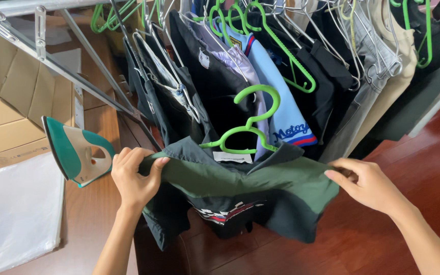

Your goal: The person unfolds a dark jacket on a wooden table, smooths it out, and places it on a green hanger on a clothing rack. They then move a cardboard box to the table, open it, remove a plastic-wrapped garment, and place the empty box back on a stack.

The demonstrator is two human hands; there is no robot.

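Observation:
A dark shirt with green shoulders (240, 186) hangs on a bright green plastic hanger (248, 122) in front of me. My left hand (134, 178) pinches the shirt's left shoulder, and my right hand (370, 184) grips the right shoulder. The shirt is spread between both hands, its printed front hanging below. The hanger's hook sticks up free, just in front of the other clothes.
A metal clothes rack (52, 61) carries several garments on green and wire hangers (291, 61). A teal and white steam iron (75, 150) stands upright at left. Cardboard boxes (6, 102) and a white plastic sheet (16, 214) lie at left; dark wood floor (423, 153) at right.

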